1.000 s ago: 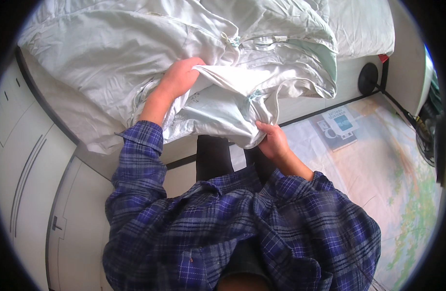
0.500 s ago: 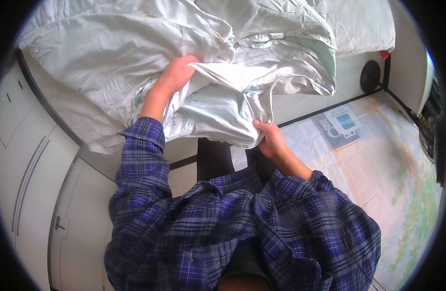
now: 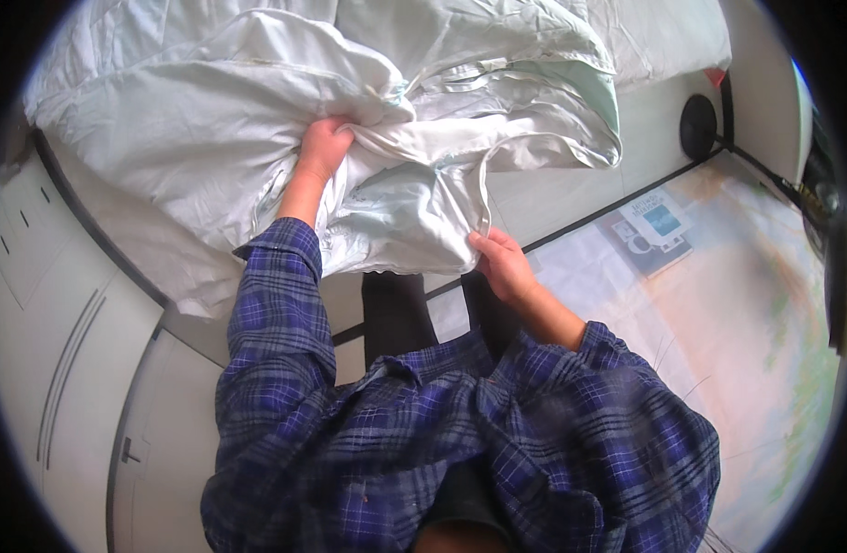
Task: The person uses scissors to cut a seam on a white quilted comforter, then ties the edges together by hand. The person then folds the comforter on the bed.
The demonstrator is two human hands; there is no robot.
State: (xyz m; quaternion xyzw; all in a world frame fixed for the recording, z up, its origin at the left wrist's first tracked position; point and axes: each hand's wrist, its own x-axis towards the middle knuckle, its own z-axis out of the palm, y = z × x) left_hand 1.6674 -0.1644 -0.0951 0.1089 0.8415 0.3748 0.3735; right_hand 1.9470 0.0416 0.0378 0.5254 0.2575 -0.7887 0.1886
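Observation:
A white and pale green duvet cover [image 3: 405,207] lies bunched over the bed's near edge, its open side gaping toward me. My left hand [image 3: 325,149] is closed on a gathered fold of it, and the fingertips are partly hidden in the fabric. At the cover's near right corner, my right hand [image 3: 506,265] pinches the hem between thumb and fingers. Between my hands the cloth hangs in loose wrinkles. A small pale green tie [image 3: 400,90] shows on the fabric beyond my left hand.
More white bedding [image 3: 663,37] covers the bed behind. A white cabinet [image 3: 69,369] with long handles stands at the left. Right of the bed are a black round base [image 3: 700,127] with a dark pole and a book [image 3: 658,221] on the patterned floor mat [image 3: 709,313].
The raised fold by my left hand has dropped and now lies flatter, with that hand pushed further into the cloth. My right hand still pinches the hem. The whole view has shifted slightly.

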